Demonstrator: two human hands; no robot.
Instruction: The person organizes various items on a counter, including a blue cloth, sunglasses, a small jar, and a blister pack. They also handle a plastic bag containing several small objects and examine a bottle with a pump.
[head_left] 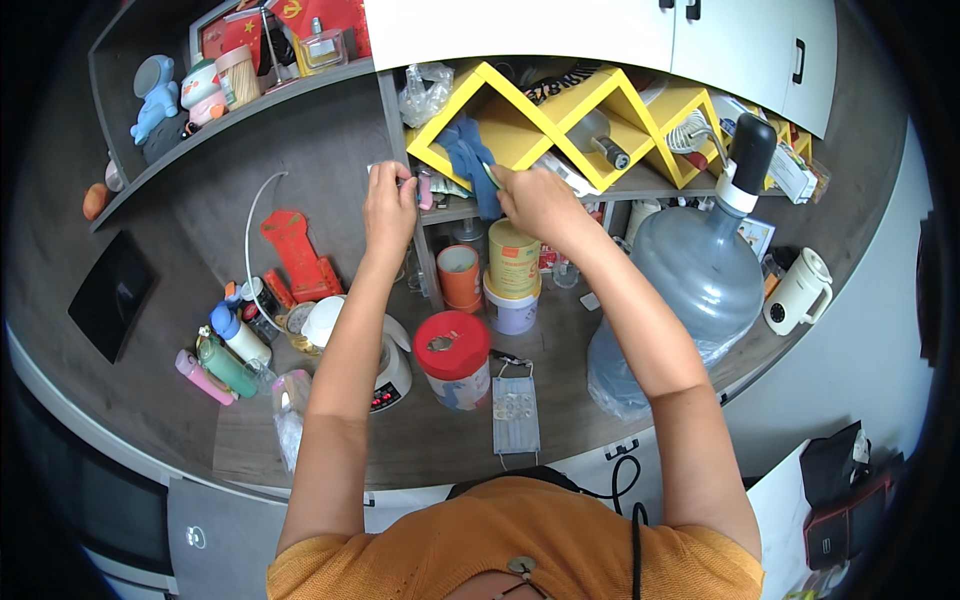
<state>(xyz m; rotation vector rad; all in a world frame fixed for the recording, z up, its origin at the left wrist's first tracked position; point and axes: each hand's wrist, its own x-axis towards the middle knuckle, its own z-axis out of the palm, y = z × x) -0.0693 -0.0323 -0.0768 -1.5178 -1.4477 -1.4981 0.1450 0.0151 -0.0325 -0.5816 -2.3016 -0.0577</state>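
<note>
Both my arms reach up to the shelf above the counter. My right hand is closed, its fingertips gripping the edge of a crumpled blue cloth. The cloth hangs down over the shelf edge in front of a yellow zigzag rack. A thin greenish edge shows at my right fingertips, too small to name. My left hand is closed beside the shelf's upright divider. Something small shows at its fingertips, but I cannot make out what. Just right of my left hand lies a small pink item.
Below stand a red-lidded tub, a yellow canister on a white tub, and an orange container. A large water bottle with pump stands right, before a white kettle. A face mask lies nearer me. Several bottles stand left.
</note>
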